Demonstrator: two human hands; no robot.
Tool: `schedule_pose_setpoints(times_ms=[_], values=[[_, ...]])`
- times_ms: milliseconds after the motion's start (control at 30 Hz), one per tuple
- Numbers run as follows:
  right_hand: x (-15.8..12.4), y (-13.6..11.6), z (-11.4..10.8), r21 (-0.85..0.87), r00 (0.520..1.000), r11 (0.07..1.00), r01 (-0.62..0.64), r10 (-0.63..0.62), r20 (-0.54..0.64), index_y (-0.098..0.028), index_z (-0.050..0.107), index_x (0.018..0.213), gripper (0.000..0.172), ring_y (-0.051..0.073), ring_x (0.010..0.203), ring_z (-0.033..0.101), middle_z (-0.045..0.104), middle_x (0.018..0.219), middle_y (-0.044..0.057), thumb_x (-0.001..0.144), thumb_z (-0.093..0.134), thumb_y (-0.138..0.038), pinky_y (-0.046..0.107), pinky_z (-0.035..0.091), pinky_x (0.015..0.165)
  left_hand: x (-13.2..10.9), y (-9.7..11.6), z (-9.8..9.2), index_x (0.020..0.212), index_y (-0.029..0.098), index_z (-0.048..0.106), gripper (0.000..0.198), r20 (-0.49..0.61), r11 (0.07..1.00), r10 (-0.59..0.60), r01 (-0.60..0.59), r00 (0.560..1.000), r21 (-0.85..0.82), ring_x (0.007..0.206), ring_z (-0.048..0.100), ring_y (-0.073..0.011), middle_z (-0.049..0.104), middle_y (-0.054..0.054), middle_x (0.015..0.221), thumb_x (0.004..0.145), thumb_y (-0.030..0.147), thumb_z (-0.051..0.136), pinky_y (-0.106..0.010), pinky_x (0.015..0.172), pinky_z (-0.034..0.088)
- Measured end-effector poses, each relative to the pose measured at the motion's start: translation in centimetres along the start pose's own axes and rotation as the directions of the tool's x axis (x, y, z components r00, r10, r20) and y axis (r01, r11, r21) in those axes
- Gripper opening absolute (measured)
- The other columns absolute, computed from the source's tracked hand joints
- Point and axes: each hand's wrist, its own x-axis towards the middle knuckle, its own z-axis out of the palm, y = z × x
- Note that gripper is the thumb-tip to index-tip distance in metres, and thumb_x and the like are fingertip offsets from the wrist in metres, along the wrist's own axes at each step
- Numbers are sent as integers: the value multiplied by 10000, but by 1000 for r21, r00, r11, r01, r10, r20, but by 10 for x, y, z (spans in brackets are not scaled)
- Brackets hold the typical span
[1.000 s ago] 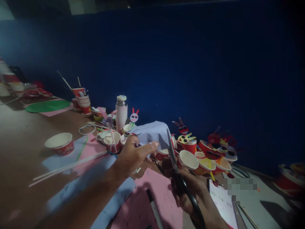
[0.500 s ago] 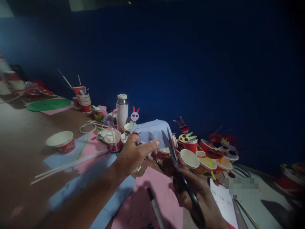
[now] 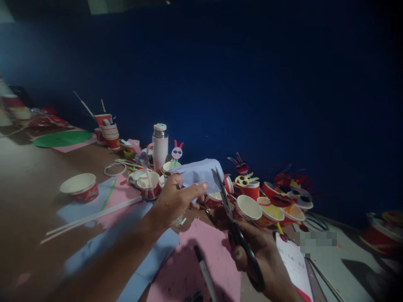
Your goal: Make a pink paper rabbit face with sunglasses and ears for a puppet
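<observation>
My left hand (image 3: pixel 176 197) pinches a sheet of light blue paper (image 3: pixel 201 171) that bends upward above the table. In my right hand (image 3: pixel 252 251) is a pair of scissors (image 3: pixel 242 241) with black handles. Their blades point up and lie along the right part of the blue paper; whether they are apart is hard to see. Below the hands lies pink paper (image 3: pixel 201 247) with a marker (image 3: pixel 206 272) on it. More blue paper (image 3: pixel 147 260) lies under my left forearm.
Several paper bowls (image 3: pixel 248 208) stand to the right, some holding cut-out paper faces (image 3: pixel 242 167). A pink flask (image 3: pixel 160 147) stands at the back. White sticks (image 3: pixel 94 216) and a bowl (image 3: pixel 79 187) lie on the left, beyond them stacked cups (image 3: pixel 111 136). A phone (image 3: pixel 292 262) rests at the right.
The scissors have shifted slightly left, and their blades now overlap the blue paper more. The paper's right edge looks more folded over. My left hand keeps its grip.
</observation>
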Motion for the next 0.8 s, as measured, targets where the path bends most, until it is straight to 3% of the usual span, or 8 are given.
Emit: schedule_pose_setpoints(times_ms=[167,333,533,667,800], values=[[2,-3,1,22,1000,1000,-6,7,-17,-178,672,847,305,93,469,388,435,542,-42,695,656,-442,210,369,442,1,1,0,651,152,488,289,-5,1000,-9,9,1000,-29,423,519,-81,565,30,475,541,308,706,-154,375,394],[1,8,3,22,1000,1000,15,-15,-21,-187,659,889,342,110,523,433,502,640,-8,734,601,-486,228,401,474,-2,-1,3,674,141,514,278,28,997,-10,12,1000,-70,428,516,-85,579,15,505,569,305,713,-173,393,415],[1,17,12,85,997,995,52,-47,-56,-184,655,996,465,94,487,416,551,738,32,747,562,-565,201,348,384,-15,-13,18,713,141,535,292,77,949,-159,174,984,-262,459,526,-91,589,10,567,602,329,729,-171,392,408],[4,16,17,101,987,989,111,-98,-126,-183,666,1001,497,80,431,400,577,703,33,750,548,-596,191,326,355,-20,-22,29,675,126,563,303,139,943,-111,149,984,-297,468,509,-93,564,3,557,634,390,705,-176,386,396],[4,16,23,136,980,982,133,-110,-168,-185,680,952,480,93,448,448,596,692,34,720,588,-595,182,329,347,-24,-27,34,601,127,565,324,123,948,-136,166,983,-272,431,459,-74,535,13,520,631,423,692,-166,369,340]])
